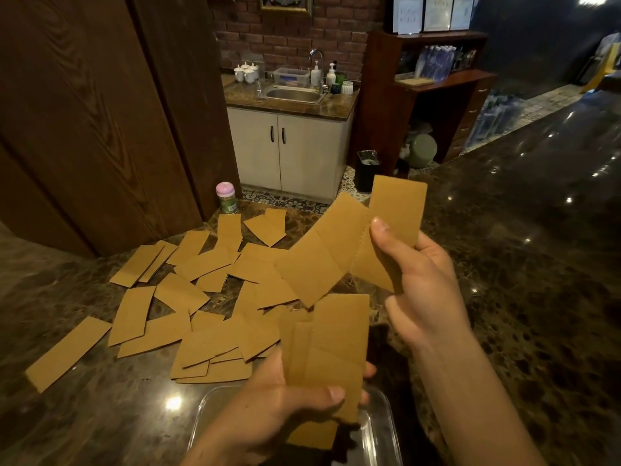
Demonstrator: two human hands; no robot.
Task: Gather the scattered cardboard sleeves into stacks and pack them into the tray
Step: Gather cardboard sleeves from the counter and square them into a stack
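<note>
Several flat brown cardboard sleeves (201,290) lie scattered and overlapping on the dark marble counter (504,264). My left hand (268,408) grips a loose bunch of sleeves (332,351) held upright over the clear tray (386,418), which sits at the counter's near edge, partly hidden by my arm. My right hand (420,280) is raised above the pile and pinches a fanned group of sleeves (339,250) between thumb and fingers.
A small jar with a pink lid (226,197) stands at the far edge of the counter by a wooden panel (100,112). Beyond are a sink cabinet (292,95), a black bin (367,169) and wooden shelves (437,79).
</note>
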